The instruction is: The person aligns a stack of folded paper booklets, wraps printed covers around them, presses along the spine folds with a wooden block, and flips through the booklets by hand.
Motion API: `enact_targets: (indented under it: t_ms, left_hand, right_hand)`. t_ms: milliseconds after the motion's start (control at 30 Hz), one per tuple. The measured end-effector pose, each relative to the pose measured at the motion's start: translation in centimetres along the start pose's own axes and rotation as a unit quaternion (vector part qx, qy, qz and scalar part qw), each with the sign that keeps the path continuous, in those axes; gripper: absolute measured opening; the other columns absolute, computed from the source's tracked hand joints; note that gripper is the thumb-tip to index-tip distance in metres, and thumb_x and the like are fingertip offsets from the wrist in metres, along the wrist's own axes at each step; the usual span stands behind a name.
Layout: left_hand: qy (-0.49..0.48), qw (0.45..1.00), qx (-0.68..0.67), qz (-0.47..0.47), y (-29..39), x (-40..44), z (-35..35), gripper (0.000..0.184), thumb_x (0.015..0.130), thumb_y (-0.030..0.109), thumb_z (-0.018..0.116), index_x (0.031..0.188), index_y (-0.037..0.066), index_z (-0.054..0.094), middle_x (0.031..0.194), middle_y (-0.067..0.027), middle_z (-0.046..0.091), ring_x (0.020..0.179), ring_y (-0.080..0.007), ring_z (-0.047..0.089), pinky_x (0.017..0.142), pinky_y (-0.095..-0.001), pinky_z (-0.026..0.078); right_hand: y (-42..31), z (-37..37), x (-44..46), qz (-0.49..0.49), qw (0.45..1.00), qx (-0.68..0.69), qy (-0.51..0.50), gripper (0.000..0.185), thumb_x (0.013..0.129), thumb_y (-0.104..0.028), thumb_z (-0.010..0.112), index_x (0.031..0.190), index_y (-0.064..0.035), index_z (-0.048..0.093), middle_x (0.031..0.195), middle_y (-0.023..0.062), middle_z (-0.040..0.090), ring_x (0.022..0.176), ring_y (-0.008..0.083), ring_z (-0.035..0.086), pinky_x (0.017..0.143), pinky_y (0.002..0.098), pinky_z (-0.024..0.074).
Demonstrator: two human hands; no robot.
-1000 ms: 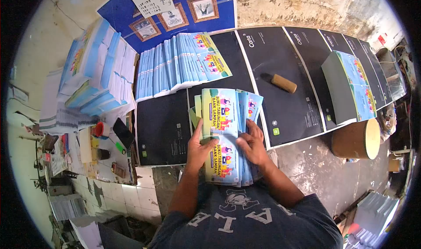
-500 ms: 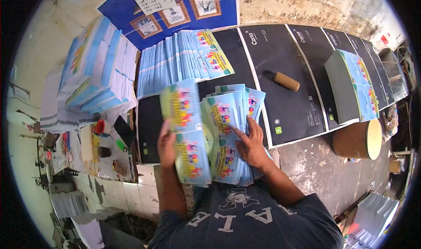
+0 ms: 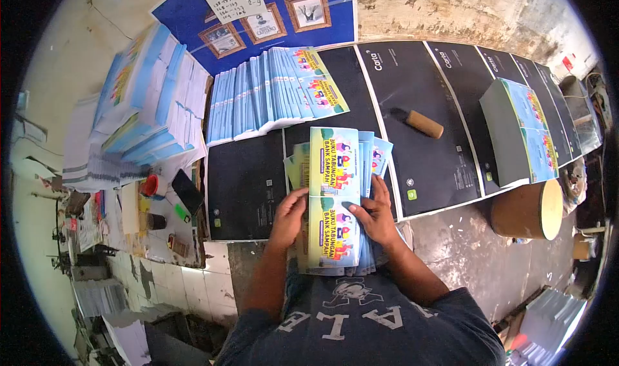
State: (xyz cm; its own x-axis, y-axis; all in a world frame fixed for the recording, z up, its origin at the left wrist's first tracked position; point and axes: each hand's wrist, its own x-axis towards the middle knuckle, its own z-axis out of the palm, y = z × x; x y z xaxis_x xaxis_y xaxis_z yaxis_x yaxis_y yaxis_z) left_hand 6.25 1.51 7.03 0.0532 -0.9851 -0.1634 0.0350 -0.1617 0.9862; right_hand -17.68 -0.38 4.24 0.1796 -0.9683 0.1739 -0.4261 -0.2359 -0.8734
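Note:
A pile of blue and yellow booklets (image 3: 334, 237) lies at the table's near edge, right in front of me. The top cover reads "Buku Tabungan Bank Sampah" twice and sits fairly straight, while the ones below fan out to the right and left. My left hand (image 3: 290, 214) is closed at the left edge of the pile, its fingertips partly hidden by the booklets. On the opposite side my right hand (image 3: 377, 214) grips the right edge, thumb on the top cover and fingers along the lower booklets.
A fanned row of booklets (image 3: 258, 95) lies at the back left, beside a tall paper stack (image 3: 145, 101). A cylindrical roller-like piece (image 3: 424, 125) rests mid-table. Another booklet stack (image 3: 516, 130) stands right, near a round drum (image 3: 525, 211). A phone (image 3: 186, 190) is on the left table.
My left hand has brought a booklet from the left onto the pile, moving right and covering the top. My right hand has shifted from the cover to the right edge.

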Motion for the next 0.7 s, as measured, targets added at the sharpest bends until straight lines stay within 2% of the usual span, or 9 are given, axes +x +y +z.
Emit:
enact_targets:
  t_ms: [33,100,267,500,533,567,633,667,700]
  left_hand:
    - [0.0,1.0,0.002,0.002,-0.1,0.0,0.1,0.032,0.103,0.019,0.051,0.126,-0.002,0.06,0.12,-0.0107,0.065,0.106,-0.0152,0.061,0.094,-0.031,0.048]
    - [-0.066,0.97,-0.191,-0.134,-0.2,0.0,0.7,0.037,0.103,0.026,0.052,0.121,-0.004,0.062,0.115,-0.0113,0.067,0.103,-0.0163,0.063,0.092,-0.0305,0.049]
    - [-0.073,0.974,-0.162,-0.142,0.5,-0.2,1.2,0.038,0.102,0.03,0.054,0.113,-0.004,0.066,0.104,-0.0108,0.071,0.089,-0.0176,0.068,0.081,-0.0316,0.054]
    - [-0.012,0.961,-0.248,-0.119,-2.5,-1.0,-4.7,0.037,0.102,0.028,0.052,0.116,-0.004,0.064,0.108,-0.0122,0.069,0.095,-0.0197,0.068,0.085,-0.0335,0.054]
    - [0.009,0.997,-0.047,-0.055,-4.4,-1.2,-7.5,0.043,0.104,0.031,0.044,0.125,-0.003,0.059,0.109,-0.0163,0.068,0.096,-0.0257,0.068,0.087,-0.0394,0.055]
    - [-0.019,0.961,-0.256,-0.107,-2.9,-1.8,-8.4,0.042,0.103,0.031,0.044,0.123,-0.002,0.061,0.11,-0.0166,0.068,0.097,-0.0251,0.068,0.087,-0.0402,0.055]
    - [0.055,0.957,-0.266,-0.099,1.2,-2.9,-8.6,0.041,0.101,0.03,0.044,0.117,-0.002,0.064,0.105,-0.0159,0.069,0.094,-0.0249,0.069,0.084,-0.0402,0.056]
    - [0.057,0.957,-0.265,-0.1,1.6,-3.0,-8.7,0.041,0.101,0.03,0.044,0.117,-0.002,0.064,0.105,-0.0159,0.069,0.094,-0.0249,0.069,0.084,-0.0402,0.056]
    - [0.065,0.985,-0.142,-0.07,2.0,-2.9,-9.0,0.04,0.1,0.03,0.046,0.116,-0.002,0.065,0.103,-0.0149,0.07,0.092,-0.0246,0.069,0.083,-0.0396,0.056]
  right_hand:
    - [-0.1,0.0,0.1,-0.002,1.0,0.001,0.001,0.041,0.086,-0.042,0.072,0.088,-0.0013,0.077,0.15,0.0346,0.033,0.144,0.0486,0.023,0.116,0.0522,0.0181]
    - [0.0,-0.1,0.0,0.004,1.0,-0.006,-0.006,0.043,0.085,-0.043,0.073,0.085,-0.0006,0.076,0.15,0.034,0.034,0.144,0.0482,0.023,0.116,0.052,0.0182]
    - [0.1,0.0,0.0,0.005,1.0,-0.02,-0.007,0.044,0.085,-0.044,0.074,0.085,-0.0008,0.076,0.149,0.0331,0.035,0.145,0.045,0.024,0.116,0.0511,0.019]
    - [0.0,0.1,0.0,0.0,1.0,-0.021,0.009,0.043,0.083,-0.044,0.076,0.085,-0.0011,0.076,0.149,0.0328,0.036,0.145,0.045,0.025,0.115,0.0512,0.0209]
    - [0.0,0.0,-0.1,0.014,1.0,-0.025,-0.005,0.038,0.083,-0.037,0.077,0.088,0.0003,0.075,0.151,0.0318,0.034,0.145,0.045,0.023,0.116,0.0508,0.0204]
    - [0.1,-0.2,-0.1,0.029,0.999,-0.03,-0.019,0.033,0.082,-0.03,0.078,0.092,0.0017,0.074,0.152,0.0308,0.033,0.146,0.045,0.022,0.117,0.0505,0.0199]
    - [0.0,-0.4,-0.2,0.015,0.998,-0.052,-0.023,0.038,0.081,-0.023,0.078,0.113,-0.0042,0.071,0.153,0.0285,0.031,0.145,0.0457,0.022,0.117,0.0511,0.02]
    - [-0.4,-0.3,-0.3,0.016,0.999,-0.041,-0.018,0.054,0.08,-0.017,0.076,0.132,-0.0109,0.06,0.154,0.0279,0.027,0.145,0.0461,0.02,0.117,0.0524,0.0201]
    - [-0.6,-0.3,-0.3,0.014,0.999,-0.039,-0.021,0.054,0.08,-0.017,0.076,0.132,-0.0109,0.06,0.154,0.0279,0.027,0.145,0.0461,0.02,0.117,0.0524,0.0201]
